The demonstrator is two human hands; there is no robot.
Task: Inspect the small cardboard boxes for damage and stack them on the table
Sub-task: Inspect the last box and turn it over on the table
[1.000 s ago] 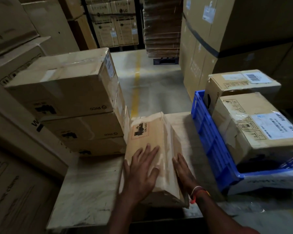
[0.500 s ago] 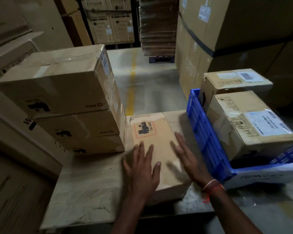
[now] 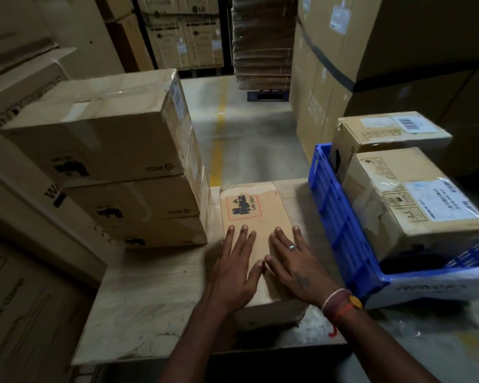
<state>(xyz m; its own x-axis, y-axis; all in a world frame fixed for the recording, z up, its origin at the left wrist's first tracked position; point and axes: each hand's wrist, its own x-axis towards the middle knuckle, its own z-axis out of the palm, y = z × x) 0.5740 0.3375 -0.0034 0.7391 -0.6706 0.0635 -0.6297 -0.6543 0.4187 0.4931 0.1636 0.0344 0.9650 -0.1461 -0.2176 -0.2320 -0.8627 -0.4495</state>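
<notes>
Item: small cardboard box with UN 3481 battery label, laid flat on the worktop, between a three-high stack of boxes and a blue crate holding two further boxes.

Risk: the near end appears to overhang the worktop edge; a careless lift or push could tip it off. Crushing is to be avoided, given the battery marking.

Hands: left hand and right hand are rested flat, fingers spread, palms down on the box top; nothing is gripped.

blue crate, yellow floor line, flattened cardboard pile
</notes>
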